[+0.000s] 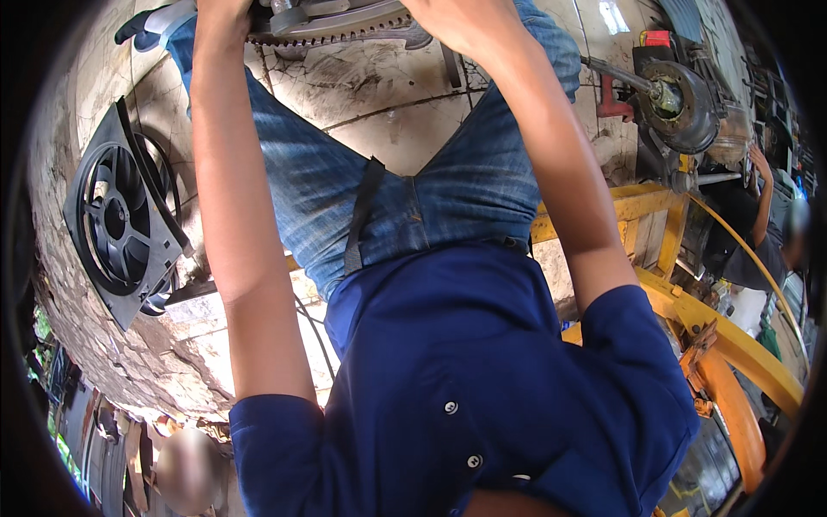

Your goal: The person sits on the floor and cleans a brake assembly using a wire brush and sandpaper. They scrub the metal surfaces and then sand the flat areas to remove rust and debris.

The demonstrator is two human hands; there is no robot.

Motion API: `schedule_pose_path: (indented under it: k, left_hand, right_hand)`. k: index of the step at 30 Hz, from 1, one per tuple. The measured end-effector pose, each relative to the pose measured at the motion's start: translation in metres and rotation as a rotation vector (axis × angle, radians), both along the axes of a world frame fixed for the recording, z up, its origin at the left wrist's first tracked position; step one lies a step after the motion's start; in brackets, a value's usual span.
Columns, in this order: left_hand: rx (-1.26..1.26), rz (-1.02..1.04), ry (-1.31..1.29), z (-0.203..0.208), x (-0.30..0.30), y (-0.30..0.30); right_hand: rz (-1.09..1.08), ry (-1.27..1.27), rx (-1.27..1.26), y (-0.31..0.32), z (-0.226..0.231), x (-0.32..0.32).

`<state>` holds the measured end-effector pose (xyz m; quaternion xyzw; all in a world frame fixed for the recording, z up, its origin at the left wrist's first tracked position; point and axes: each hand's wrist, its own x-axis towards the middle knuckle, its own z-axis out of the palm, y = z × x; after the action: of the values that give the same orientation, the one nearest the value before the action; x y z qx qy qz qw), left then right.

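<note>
Both of my arms reach to the top edge of the head view, where my hands are partly cut off. Between them sits a grey metal machine part (332, 21) with a curved, toothed rim, only its lower portion in the picture. My left hand (226, 12) is at its left end, beside the rim. At its right end is my right hand (444, 15), close against the metal. The fingers of both hands lie beyond the picture's edge, so their grip is hidden. What the toothed part belongs to cannot be made out.
A black radiator fan in its shroud (116, 215) leans at the left on the cracked tiled floor (370, 86). To the right stand a yellow metal frame (646, 205), an axle with a round hub (680, 103), and another person (762, 224) with an arm raised.
</note>
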<state>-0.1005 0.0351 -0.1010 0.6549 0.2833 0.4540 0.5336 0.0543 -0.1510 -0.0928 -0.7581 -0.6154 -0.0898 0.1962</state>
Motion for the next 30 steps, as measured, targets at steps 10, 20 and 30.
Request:
schedule_pose_path:
  k: [10, 20, 30]
  left_hand:
    - [-0.095, -0.020, -0.038, 0.002, 0.003, 0.002]
    - [-0.005, -0.013, 0.045, 0.002, -0.007, 0.000]
    - [-0.123, 0.050, 0.071, 0.013, 0.007, -0.008]
  right_hand:
    - [-0.050, 0.045, -0.004, 0.076, 0.023, 0.024]
    - [0.029, 0.100, 0.076, -0.009, 0.002, -0.003]
    - [-0.082, 0.132, 0.094, 0.071, 0.013, 0.024]
